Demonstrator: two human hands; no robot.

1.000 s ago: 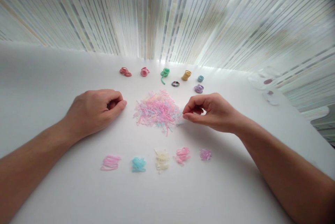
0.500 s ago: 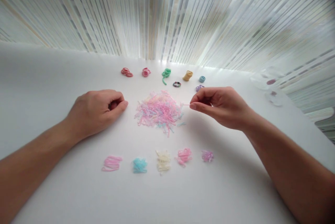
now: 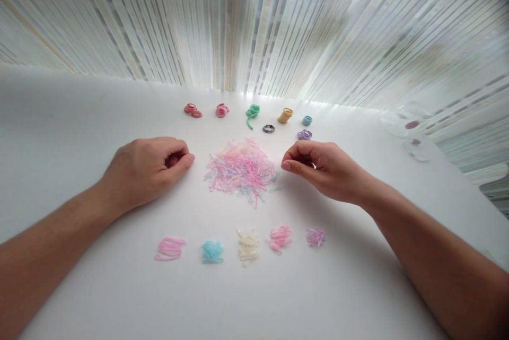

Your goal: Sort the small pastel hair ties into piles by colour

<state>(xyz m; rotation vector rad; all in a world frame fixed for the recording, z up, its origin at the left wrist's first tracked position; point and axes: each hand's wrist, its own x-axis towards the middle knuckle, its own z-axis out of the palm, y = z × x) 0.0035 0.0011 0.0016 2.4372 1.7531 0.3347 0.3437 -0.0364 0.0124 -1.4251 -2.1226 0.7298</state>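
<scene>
A loose heap of small elastic bands (image 3: 242, 165), mostly pink with some pale blue and cream, lies mid-table. My left hand (image 3: 149, 170) rests to the heap's left, fingers curled and thumb against the index finger; nothing shows in it. Just off the heap's right edge, my right hand (image 3: 324, 170) is pinched at thumb and index finger. Whatever is in that pinch is too small to make out. Nearer me is a row of little sorted bunches: pink bands (image 3: 170, 249), blue bands (image 3: 212, 251), cream bands (image 3: 248, 247), deeper pink bands (image 3: 279, 239) and purple bands (image 3: 315, 237).
Along the back sit coiled ties: red (image 3: 192, 111), pink (image 3: 222, 111), green (image 3: 252, 112), yellow (image 3: 285, 115), blue (image 3: 307, 120) and purple (image 3: 304, 134). A dark beaded ring (image 3: 269, 128) lies among them. Clear plastic pieces (image 3: 415, 149) are at right, and a striped curtain (image 3: 230, 22) hangs behind.
My right hand has moved a little left and down, closer to the heap. The thin pink band that stuck out of its pinch no longer shows. My left hand has stayed put.
</scene>
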